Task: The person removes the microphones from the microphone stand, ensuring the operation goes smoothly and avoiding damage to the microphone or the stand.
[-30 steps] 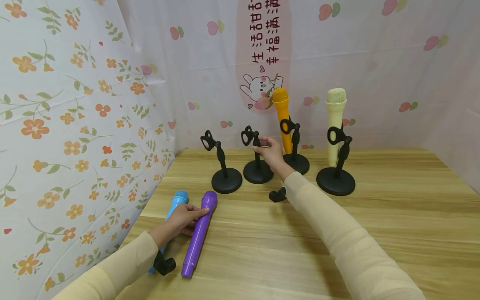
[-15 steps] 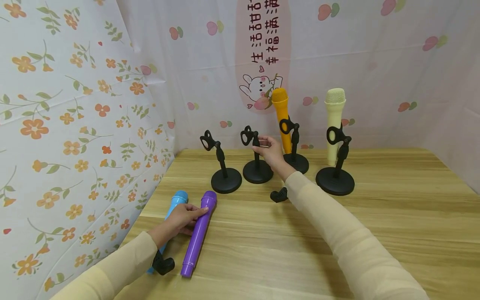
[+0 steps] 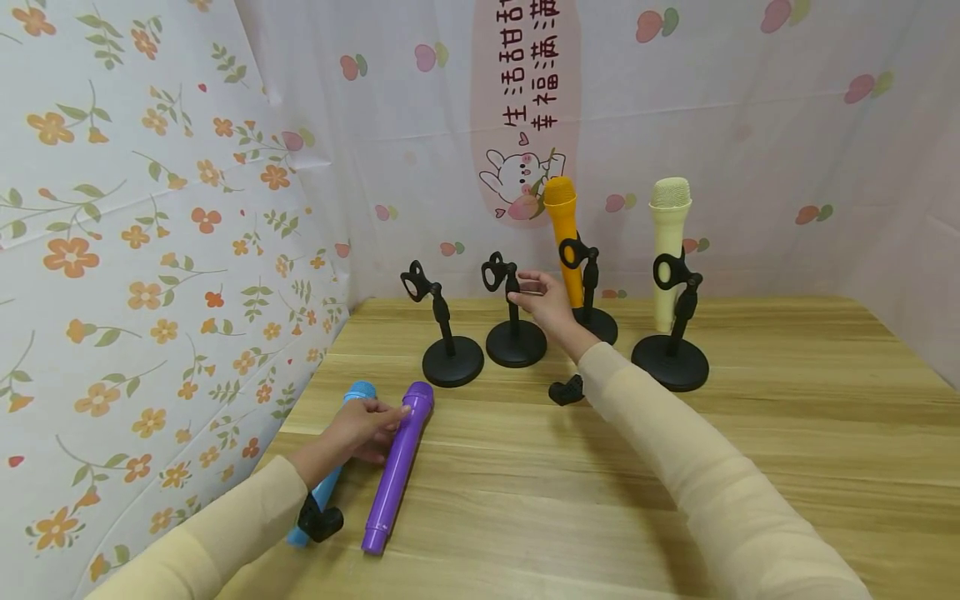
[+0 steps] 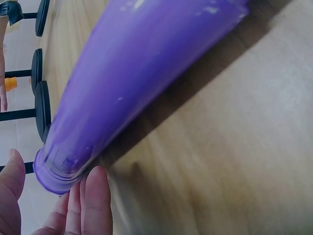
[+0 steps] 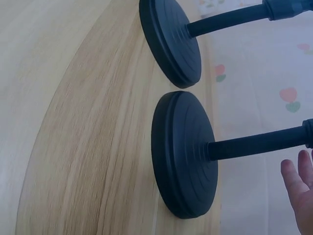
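Observation:
My left hand (image 3: 367,429) is at the upper part of a purple microphone (image 3: 392,492) lying on the table. In the left wrist view its thumb (image 4: 13,174) and fingers (image 4: 95,200) are spread, with the microphone's head between them. A blue microphone (image 3: 326,490) lies partly hidden under that hand and wrist. Farther back, my right hand (image 3: 551,307) is beside the post of a black microphone stand (image 3: 516,343), whose clip holds nothing. In the right wrist view the fingers (image 5: 293,181) are extended close by the post, not wrapped round it.
Another black stand (image 3: 453,362) with a bare clip stands at the left. To the right, an orange microphone (image 3: 564,212) and a pale yellow microphone (image 3: 670,225) are upright in or behind two stands. A printed curtain (image 3: 420,167) borders the wooden table (image 3: 525,492).
The left hand has shifted slightly left and its thumb has eased off the purple microphone. My right hand has drawn a little to the right of the stand's post.

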Available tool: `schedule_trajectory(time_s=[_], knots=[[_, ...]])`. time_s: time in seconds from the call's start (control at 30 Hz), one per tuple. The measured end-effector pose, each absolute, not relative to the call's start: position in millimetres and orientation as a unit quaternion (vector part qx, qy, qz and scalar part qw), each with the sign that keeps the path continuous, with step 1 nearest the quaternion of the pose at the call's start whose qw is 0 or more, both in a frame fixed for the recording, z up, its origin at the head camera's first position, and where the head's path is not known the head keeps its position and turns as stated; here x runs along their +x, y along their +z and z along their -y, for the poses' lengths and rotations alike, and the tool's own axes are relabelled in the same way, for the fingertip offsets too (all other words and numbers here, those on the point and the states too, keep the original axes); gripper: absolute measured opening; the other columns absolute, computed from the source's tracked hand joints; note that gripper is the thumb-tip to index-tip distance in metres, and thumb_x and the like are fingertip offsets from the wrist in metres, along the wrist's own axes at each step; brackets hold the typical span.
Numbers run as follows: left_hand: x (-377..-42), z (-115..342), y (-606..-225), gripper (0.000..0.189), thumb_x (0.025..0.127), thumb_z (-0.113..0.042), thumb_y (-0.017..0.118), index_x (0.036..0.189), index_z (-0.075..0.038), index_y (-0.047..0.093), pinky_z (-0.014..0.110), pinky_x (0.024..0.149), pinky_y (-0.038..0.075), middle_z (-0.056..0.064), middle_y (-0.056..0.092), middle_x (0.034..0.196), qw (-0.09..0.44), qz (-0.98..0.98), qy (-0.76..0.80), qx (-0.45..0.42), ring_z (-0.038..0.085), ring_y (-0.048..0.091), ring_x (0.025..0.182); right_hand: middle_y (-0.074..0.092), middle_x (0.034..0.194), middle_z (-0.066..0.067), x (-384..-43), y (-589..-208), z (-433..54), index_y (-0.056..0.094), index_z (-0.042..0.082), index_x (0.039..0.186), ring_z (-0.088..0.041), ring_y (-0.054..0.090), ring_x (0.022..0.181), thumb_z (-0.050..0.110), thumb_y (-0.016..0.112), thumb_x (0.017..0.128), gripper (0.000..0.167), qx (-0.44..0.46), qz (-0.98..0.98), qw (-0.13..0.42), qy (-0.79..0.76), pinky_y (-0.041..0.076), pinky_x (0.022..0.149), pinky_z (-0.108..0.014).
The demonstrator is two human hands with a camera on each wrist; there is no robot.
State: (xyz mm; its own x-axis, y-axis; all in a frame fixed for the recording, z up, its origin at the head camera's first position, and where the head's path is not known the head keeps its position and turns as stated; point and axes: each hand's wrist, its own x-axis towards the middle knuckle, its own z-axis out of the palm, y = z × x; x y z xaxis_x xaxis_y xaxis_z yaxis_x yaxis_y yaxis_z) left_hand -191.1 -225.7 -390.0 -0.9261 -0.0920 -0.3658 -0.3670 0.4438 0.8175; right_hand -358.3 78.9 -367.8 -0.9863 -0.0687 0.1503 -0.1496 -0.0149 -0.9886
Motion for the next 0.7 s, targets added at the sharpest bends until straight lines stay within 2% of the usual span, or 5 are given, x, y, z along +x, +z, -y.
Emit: schedule_trajectory(time_s=[0.23,0.47,0.7], knots=[[-195,226,-381,0.052,0.092,-0.036,0.068,0.116,0.009,0.056,0.042,0.062,0.058,0.020,0.064,0.104,0.129,-0.838,0.514,-0.127,0.029,0.068,0.088,0.055,0.125,-0.022,-353,-368,-90,0.053,0.003,0.133,-0.033,0.057,0.115,0.006,0.069,0.091,0.045,0.096,0.717,0.027,0.690,0.048,0.096,-0.040],[-201,224,-375,0.051,0.092,-0.037,0.068,0.117,0.006,0.057,0.043,0.068,0.058,0.021,0.063,0.111,0.111,-0.834,0.527,-0.120,0.031,0.066,0.096,0.054,0.127,-0.026,-345,-368,-100,0.053,0.003,0.132,-0.033,0.056,0.115,0.004,0.066,0.092,0.042,0.096,0.731,0.037,0.675,0.048,0.096,-0.040],[-209,219,-370,0.051,0.091,-0.038,0.068,0.119,0.003,0.059,0.047,0.075,0.057,0.019,0.063,0.113,0.091,-0.835,0.533,-0.100,0.031,0.065,0.098,0.055,0.127,-0.024,-340,-370,-113,0.053,0.004,0.133,-0.031,0.056,0.115,0.010,0.069,0.092,0.045,0.097,0.746,0.033,0.658,0.048,0.095,-0.038]])
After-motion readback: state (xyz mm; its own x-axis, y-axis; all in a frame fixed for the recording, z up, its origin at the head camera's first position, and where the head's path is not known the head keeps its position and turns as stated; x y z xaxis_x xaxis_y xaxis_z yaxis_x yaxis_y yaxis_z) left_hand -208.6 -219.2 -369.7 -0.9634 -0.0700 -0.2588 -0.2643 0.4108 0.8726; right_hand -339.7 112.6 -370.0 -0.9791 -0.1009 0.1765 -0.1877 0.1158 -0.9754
